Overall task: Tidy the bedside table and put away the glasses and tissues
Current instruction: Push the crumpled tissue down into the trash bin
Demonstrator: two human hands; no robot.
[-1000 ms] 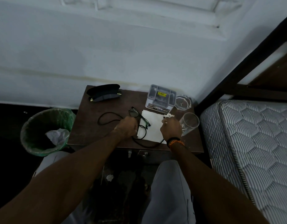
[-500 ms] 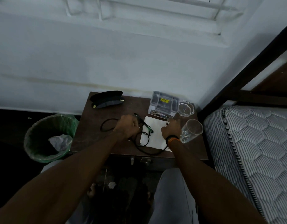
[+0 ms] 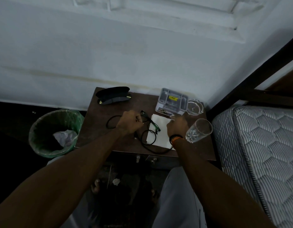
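Black-framed glasses [image 3: 151, 123] lie partly on a white tissue [image 3: 159, 134] in the middle of the dark brown bedside table [image 3: 99, 139]. My left hand [image 3: 128, 123] is closed on the left end of the glasses. My right hand [image 3: 178, 125] rests on the tissue's right side, with its fingertips pinching the far right corner. A black glasses case [image 3: 112, 97] lies open at the table's far left corner. A black cable [image 3: 147, 145] loops under my left hand and across the tissue.
A grey plastic box [image 3: 173, 101], a glass ashtray [image 3: 195, 106] and a drinking glass [image 3: 199, 130] stand along the table's right side. A green bin [image 3: 55, 132] with crumpled paper stands on the left. A mattress [image 3: 257, 153] is on the right.
My left hand has shifted a little away from me and to the left at the glasses. My right hand stays on the tissue's far corner.
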